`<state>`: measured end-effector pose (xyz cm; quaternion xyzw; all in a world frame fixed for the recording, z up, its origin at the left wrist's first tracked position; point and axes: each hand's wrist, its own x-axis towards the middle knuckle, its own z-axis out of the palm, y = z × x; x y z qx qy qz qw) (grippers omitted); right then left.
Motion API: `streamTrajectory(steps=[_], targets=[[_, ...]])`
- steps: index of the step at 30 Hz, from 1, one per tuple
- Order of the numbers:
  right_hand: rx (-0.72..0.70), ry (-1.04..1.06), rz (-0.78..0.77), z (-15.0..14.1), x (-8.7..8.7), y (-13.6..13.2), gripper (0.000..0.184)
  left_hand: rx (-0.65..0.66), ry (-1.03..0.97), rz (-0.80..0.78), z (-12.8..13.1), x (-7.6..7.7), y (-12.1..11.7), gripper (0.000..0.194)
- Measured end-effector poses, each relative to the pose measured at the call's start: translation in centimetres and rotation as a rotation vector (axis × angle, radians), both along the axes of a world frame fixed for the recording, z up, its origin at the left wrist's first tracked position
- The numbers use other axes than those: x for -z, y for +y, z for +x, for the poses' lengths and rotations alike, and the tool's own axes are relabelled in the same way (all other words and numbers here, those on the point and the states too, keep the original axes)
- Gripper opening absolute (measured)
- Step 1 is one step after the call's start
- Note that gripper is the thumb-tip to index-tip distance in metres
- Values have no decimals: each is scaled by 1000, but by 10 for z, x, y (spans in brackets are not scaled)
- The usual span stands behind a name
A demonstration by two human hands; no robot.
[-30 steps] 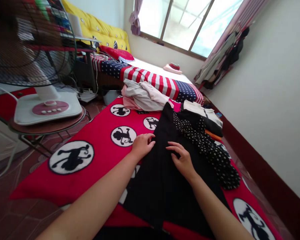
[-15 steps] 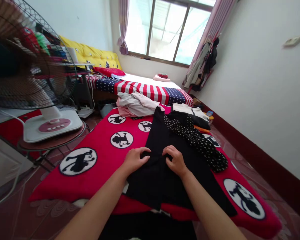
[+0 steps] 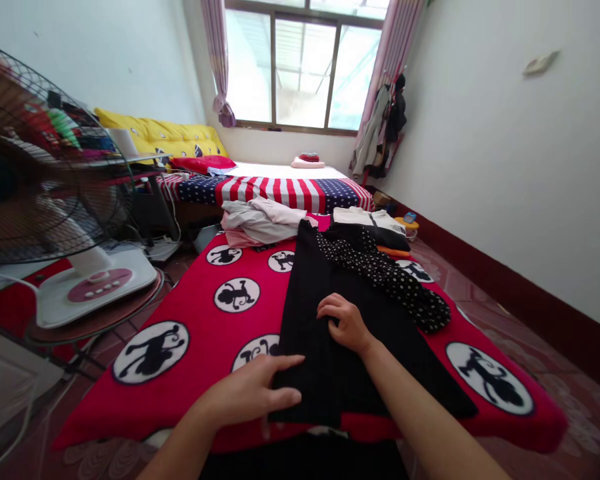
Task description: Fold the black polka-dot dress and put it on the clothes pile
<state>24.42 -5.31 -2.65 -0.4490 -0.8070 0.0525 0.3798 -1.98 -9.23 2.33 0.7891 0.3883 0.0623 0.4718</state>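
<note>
A long black garment (image 3: 325, 313) lies lengthwise on a red blanket with black monkey roundels (image 3: 195, 313). My left hand (image 3: 253, 397) rests flat on the garment's near left edge, fingers stretched out. My right hand (image 3: 343, 323) presses on the middle of the garment with its fingers curled, pinching a fold of the black cloth. A black piece with white dots (image 3: 385, 277) lies over the garment's right side.
A pile of pale clothes (image 3: 260, 223) and a folded black-and-white stack (image 3: 373, 223) sit at the blanket's far end. Behind them is a bed with a stars-and-stripes cover (image 3: 280, 190). A standing fan (image 3: 55, 207) on a small table is at the left. A wall runs along the right.
My left hand has slid back toward me along the garment's left edge and flattened out. The right hand stayed on the middle of the cloth. The view tilted up.
</note>
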Motion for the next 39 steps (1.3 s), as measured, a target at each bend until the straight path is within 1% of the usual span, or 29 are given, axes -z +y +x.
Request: streamTrajectory(steps=[1,3,5,6,8,10,12,14,15,17,19,20,22,23,25,27,28,29,31,32,33,34,35,36,37,39], targets=[[0,5,-11,0,0,0,38,54,28,-57,-2,-9,-3,55],[2,25,-29,0,0,0,36,142,76,-95,-4,-28,-3,46],[4,55,-37,0,0,0,34,178,87,-29,2,-43,7,35],[3,67,-40,0,-1,-1,33,169,69,24,9,-47,14,34],[1,85,-37,0,-1,-1,32,106,-3,150,27,-46,35,33],[2,94,-29,0,-1,-2,32,28,-74,332,47,-35,58,31],[6,101,-24,1,-1,-3,32,12,-56,515,62,-18,76,31],[34,123,-20,2,1,-2,32,32,0,581,69,2,83,32],[64,144,-18,3,2,-1,32,26,17,589,71,12,82,31],[158,214,-27,5,5,4,31,-17,31,631,73,30,72,31],[281,317,-47,9,10,10,26,-50,56,735,76,44,55,38],[345,378,-57,11,13,12,22,-37,78,786,78,49,47,43],[467,502,-62,16,17,16,17,48,132,834,81,54,35,50],[526,546,-47,19,18,17,16,98,157,828,83,54,33,52],[644,564,25,28,17,16,17,197,186,777,84,48,38,55],[772,481,160,41,12,12,19,256,165,700,85,37,50,54],[836,417,231,49,9,8,20,237,133,669,87,32,58,50],[900,350,287,59,6,5,23,181,90,655,90,28,66,45],[1017,220,321,82,2,-2,35,5,18,682,99,26,81,43],[1069,158,292,95,1,-6,44,-70,10,710,104,29,86,47],[1117,97,236,109,2,-9,54,-113,21,739,109,33,91,52],[1157,37,165,123,3,-12,64,-123,46,764,114,40,94,57],[1186,-20,87,138,5,-16,69,-117,75,781,118,47,96,59],[1195,-72,5,152,6,-19,68,-109,95,795,121,55,98,59],[1178,-112,-72,166,7,-21,60,-108,102,810,124,61,98,58],[1080,-119,-192,193,3,-25,36,-120,96,835,125,69,97,57]])
